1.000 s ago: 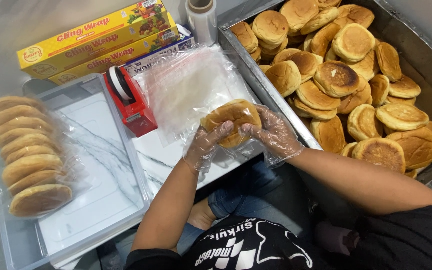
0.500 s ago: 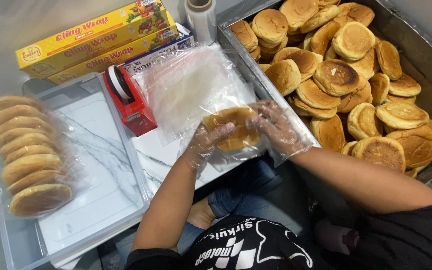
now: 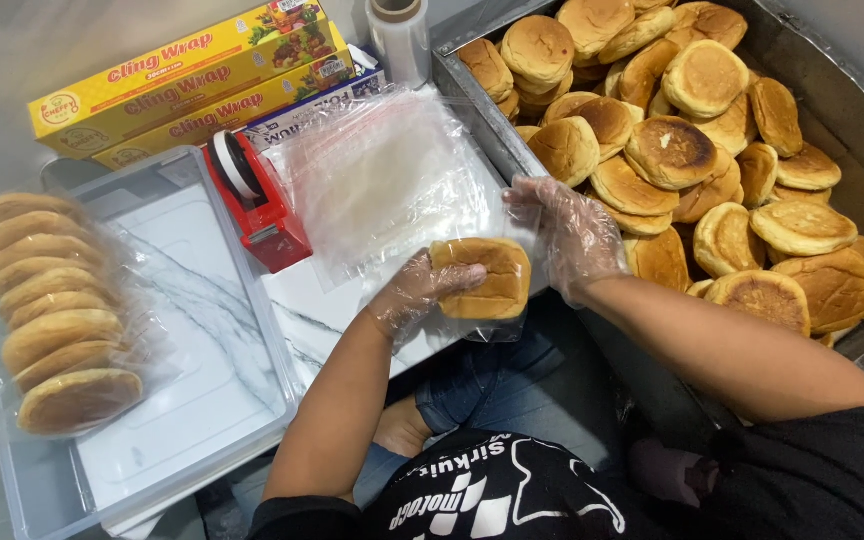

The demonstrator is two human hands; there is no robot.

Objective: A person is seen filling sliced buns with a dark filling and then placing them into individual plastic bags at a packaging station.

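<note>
My left hand [image 3: 417, 292], in a thin clear glove, grips a stack of golden buns [image 3: 482, 280] inside a clear plastic bag, low over the white marble board [image 3: 302, 320]. My right hand [image 3: 567, 232], also gloved, is just right of the buns with its fingers spread, touching the edge of the bag and of the pile of clear plastic bags [image 3: 382, 180]. It closes on nothing that I can see.
A large metal tray [image 3: 852, 120] at right holds several loose buns. A red tape dispenser [image 3: 252, 205] stands left of the bags. Bagged buns [image 3: 47, 310] lie in a clear plastic bin [image 3: 192, 400]. Yellow wrap boxes [image 3: 182, 75] and a film roll [image 3: 399, 35] sit behind.
The buns went from both hands into the clear bag and moved down toward me. My right hand has come off them and now spreads at the bag's edge.
</note>
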